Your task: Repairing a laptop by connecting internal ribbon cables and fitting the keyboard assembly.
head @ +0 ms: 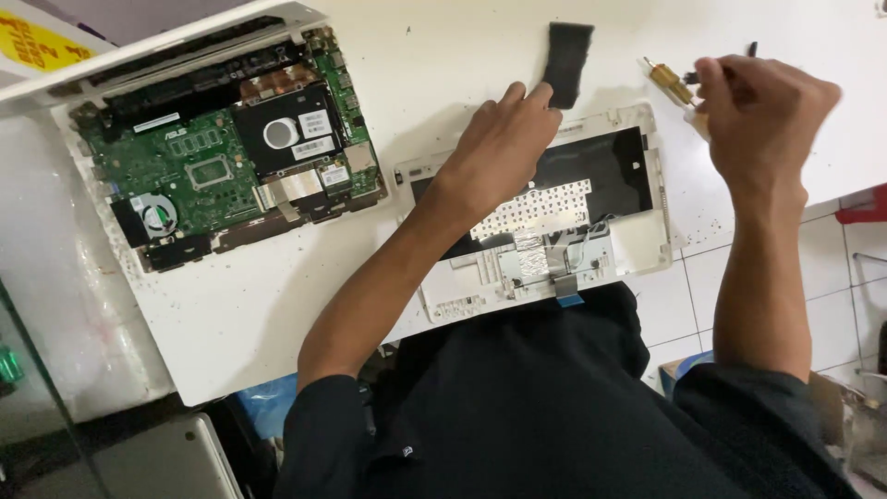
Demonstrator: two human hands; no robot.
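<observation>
My left hand [504,139] rests on the far edge of a white laptop palmrest cover [637,245] lying inside-up, its fingertips touching a black rectangular piece [566,60] on the white table [277,314]. My right hand [762,115] is closed around a small screwdriver with a brass-coloured shaft [670,81], held just beyond the cover's right corner. The underside of the keyboard [540,208] and silver ribbon cables [545,259] show inside the cover. To the left lies the opened laptop base with its green motherboard [199,166] and a fan [155,214].
A yellow sticker [32,46] sits at the top left corner. Tiled floor [832,305] lies to the right of the table. A grey laptop lid [176,462] and a blue bag [268,407] are below the table's near edge.
</observation>
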